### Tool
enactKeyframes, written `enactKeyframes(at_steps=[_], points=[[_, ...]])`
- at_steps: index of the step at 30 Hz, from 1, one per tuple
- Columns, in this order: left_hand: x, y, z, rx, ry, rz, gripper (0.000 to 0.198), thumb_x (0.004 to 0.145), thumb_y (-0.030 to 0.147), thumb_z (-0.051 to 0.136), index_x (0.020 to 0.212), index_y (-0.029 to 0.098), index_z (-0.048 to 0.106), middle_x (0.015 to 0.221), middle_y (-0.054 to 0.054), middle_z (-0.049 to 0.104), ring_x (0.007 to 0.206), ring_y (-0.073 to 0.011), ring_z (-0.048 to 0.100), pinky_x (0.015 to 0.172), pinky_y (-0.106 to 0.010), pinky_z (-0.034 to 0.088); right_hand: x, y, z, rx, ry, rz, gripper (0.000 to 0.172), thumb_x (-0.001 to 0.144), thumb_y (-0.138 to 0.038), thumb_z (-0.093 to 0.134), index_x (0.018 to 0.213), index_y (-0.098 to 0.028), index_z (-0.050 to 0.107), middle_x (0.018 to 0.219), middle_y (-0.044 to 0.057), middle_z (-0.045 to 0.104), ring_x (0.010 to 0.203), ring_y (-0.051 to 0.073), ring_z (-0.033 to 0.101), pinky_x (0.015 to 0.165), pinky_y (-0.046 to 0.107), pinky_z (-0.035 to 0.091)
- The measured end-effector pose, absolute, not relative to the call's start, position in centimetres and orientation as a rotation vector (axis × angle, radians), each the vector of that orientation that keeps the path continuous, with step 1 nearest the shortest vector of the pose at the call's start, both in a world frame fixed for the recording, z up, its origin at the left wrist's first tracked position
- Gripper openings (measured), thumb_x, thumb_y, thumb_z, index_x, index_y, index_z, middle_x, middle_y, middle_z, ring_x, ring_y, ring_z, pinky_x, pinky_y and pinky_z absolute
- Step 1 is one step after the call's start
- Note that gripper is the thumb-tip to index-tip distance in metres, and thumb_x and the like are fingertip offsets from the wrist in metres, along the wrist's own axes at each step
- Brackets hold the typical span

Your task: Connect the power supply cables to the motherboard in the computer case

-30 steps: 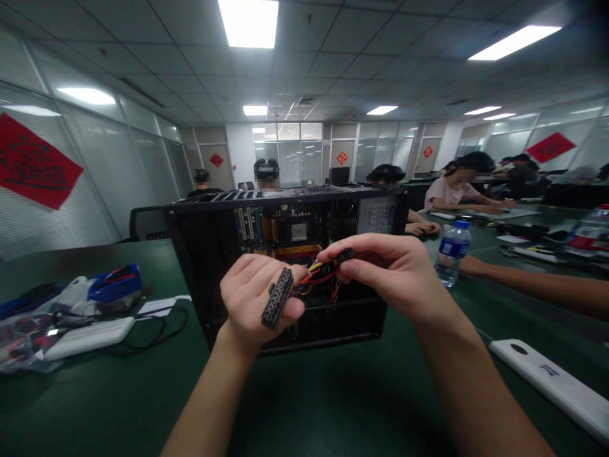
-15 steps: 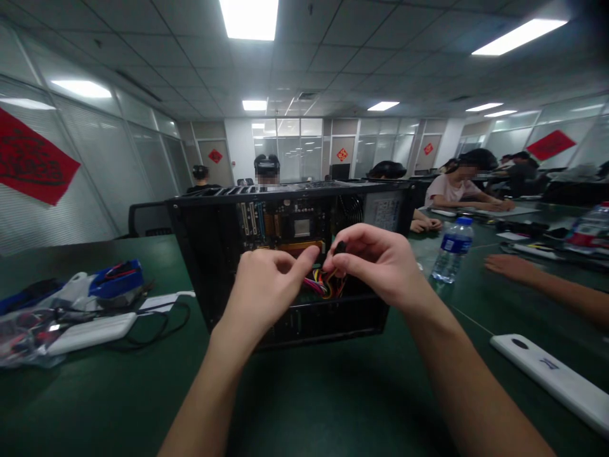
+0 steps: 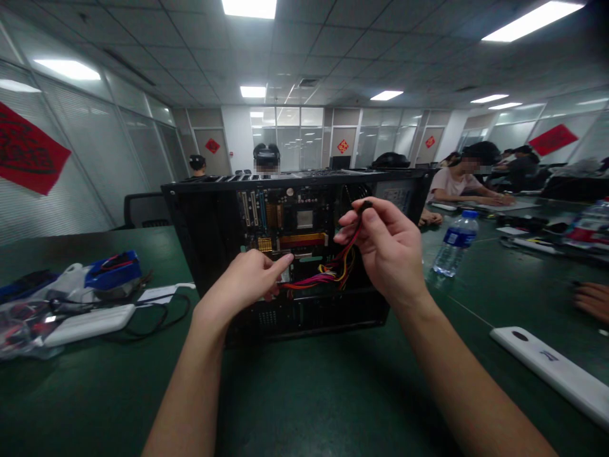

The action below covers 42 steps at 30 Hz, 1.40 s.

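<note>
An open black computer case point(image 3: 200, 228) stands on the green table point(image 3: 309, 393), its motherboard point(image 3: 285, 219) facing me. My right hand point(image 3: 387, 251) pinches a small black connector point(image 3: 364, 206) raised in front of the case, with red and yellow wires point(image 3: 340, 260) trailing down from it. My left hand point(image 3: 247, 282) reaches into the case with its fingers curled around the large black connector, which is mostly hidden, near the lower edge of the motherboard. A bundle of coloured cables point(image 3: 316, 279) runs between the two hands.
A white flat device point(image 3: 552, 374) lies at the right. At the left are a blue tool point(image 3: 111, 270), a white pack point(image 3: 88, 324), black cords and plastic bags point(image 3: 23, 317). A water bottle point(image 3: 450, 244) stands right of the case. Other people sit behind; someone's hand point(image 3: 592, 298) rests far right.
My left hand carried the large black connector from in front of me into the case. My right hand lifted the small connector up and right. The neighbour's arm drew back to the right.
</note>
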State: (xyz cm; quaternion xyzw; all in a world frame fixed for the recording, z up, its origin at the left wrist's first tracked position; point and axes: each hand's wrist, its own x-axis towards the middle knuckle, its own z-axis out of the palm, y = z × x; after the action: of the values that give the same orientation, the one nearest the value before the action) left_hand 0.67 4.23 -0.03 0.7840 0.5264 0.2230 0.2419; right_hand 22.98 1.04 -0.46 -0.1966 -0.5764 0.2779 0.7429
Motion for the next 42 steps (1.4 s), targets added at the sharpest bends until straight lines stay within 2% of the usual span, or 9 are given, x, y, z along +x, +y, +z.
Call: enactKeyframes(at_steps=[3, 6, 11, 15, 20, 27, 29, 34, 42], points=[[0.6, 4.1, 0.1, 2.282, 1.175, 0.691, 0.051, 0.087, 0.063, 0.057, 0.105, 0.02, 0.077, 0.094, -0.007, 0.076, 0.079, -0.0218, 0.068, 0.067, -0.027, 0.047, 22.9, 0.8, 0.0, -0.409, -1.172, 0.556, 0.023, 0.09, -0.043, 0.07, 0.102, -0.025, 0.062, 0.084, -0.003, 0.067, 0.06, 0.009, 0.062, 0.058, 0.023, 0.056], [0.2, 4.0, 0.5, 2.386, 0.929, 0.508, 0.04, 0.087, 0.054, 0.063, 0.109, 0.023, 0.077, 0.109, -0.006, 0.073, 0.095, -0.0213, 0.066, 0.078, -0.026, 0.047, 23.0, 0.8, 0.3, -0.381, -1.117, 0.551, 0.023, 0.088, -0.042, 0.072, 0.1, -0.026, 0.062, 0.074, -0.005, 0.06, 0.054, 0.007, 0.054, 0.049, 0.019, 0.048], [0.3, 3.7, 0.3, 2.323, 0.684, 0.138, 0.044, 0.081, 0.045, 0.073, 0.119, 0.022, 0.072, 0.104, -0.002, 0.074, 0.089, -0.0203, 0.066, 0.075, -0.025, 0.047, 23.3, 1.3, 0.2, -0.402, -1.047, 0.537, 0.026, 0.087, -0.046, 0.073, 0.099, -0.026, 0.062, 0.066, -0.007, 0.047, 0.048, 0.006, 0.043, 0.043, 0.018, 0.037], [1.2, 3.8, 0.0, 2.227, 0.62, 0.15, 0.034, 0.09, 0.04, 0.063, 0.111, 0.015, 0.072, 0.096, -0.005, 0.073, 0.086, -0.0196, 0.067, 0.076, -0.026, 0.049, 23.3, 1.7, -0.3, -0.517, -1.092, 0.55, 0.03, 0.087, -0.044, 0.072, 0.107, -0.023, 0.067, 0.069, -0.006, 0.047, 0.049, 0.005, 0.036, 0.042, 0.018, 0.031], [0.6, 3.9, 0.6, 2.03, 0.632, 0.536, 0.034, 0.09, 0.039, 0.066, 0.113, 0.014, 0.069, 0.092, -0.007, 0.074, 0.086, -0.0192, 0.07, 0.081, -0.029, 0.054, 23.1, 2.8, -1.5, -0.608, -1.312, 0.795, 0.044, 0.086, -0.04, 0.072, 0.124, -0.019, 0.061, 0.079, -0.002, 0.062, 0.055, 0.006, 0.041, 0.049, 0.02, 0.038], [1.6, 5.1, -0.1, 1.65, 0.659, 1.259, 0.032, 0.077, 0.039, 0.079, 0.092, 0.012, 0.07, 0.079, -0.004, 0.07, 0.063, -0.0114, 0.062, 0.063, -0.024, 0.053, 22.9, 3.5, -1.9, -0.515, -1.266, 0.949, 0.035, 0.083, -0.043, 0.077, 0.101, -0.018, 0.061, 0.093, 0.005, 0.075, 0.065, 0.008, 0.058, 0.063, 0.022, 0.051], [2.8, 5.2, -0.5, 1.533, 0.577, 1.31, 0.031, 0.074, 0.039, 0.081, 0.086, 0.012, 0.072, 0.079, -0.004, 0.069, 0.069, -0.0112, 0.063, 0.068, -0.023, 0.053, 22.9, 3.6, -2.1, -0.527, -1.271, 0.957, 0.033, 0.082, -0.043, 0.077, 0.101, -0.018, 0.066, 0.092, 0.005, 0.075, 0.069, 0.009, 0.061, 0.067, 0.022, 0.052], [5.7, 4.4, -1.0, 1.224, 0.357, 1.284, 0.039, 0.074, 0.047, 0.081, 0.097, 0.017, 0.07, 0.088, -0.004, 0.071, 0.083, -0.0153, 0.068, 0.079, -0.028, 0.056, 22.6, 3.7, -2.3, -0.639, -1.285, 0.786, 0.035, 0.081, -0.048, 0.077, 0.101, -0.019, 0.075, 0.086, 0.003, 0.074, 0.073, 0.011, 0.065, 0.07, 0.025, 0.055], [6.9, 3.9, -1.1, 1.325, 0.456, 1.394, 0.034, 0.078, 0.042, 0.079, 0.092, 0.013, 0.068, 0.078, -0.002, 0.069, 0.054, -0.0062, 0.056, 0.053, -0.018, 0.046, 22.0, 3.1, -2.2, -0.706, -1.416, 0.551, 0.029, 0.082, -0.045, 0.075, 0.096, -0.019, 0.078, 0.093, 0.004, 0.076, 0.084, 0.017, 0.07, 0.077, 0.029, 0.057]])
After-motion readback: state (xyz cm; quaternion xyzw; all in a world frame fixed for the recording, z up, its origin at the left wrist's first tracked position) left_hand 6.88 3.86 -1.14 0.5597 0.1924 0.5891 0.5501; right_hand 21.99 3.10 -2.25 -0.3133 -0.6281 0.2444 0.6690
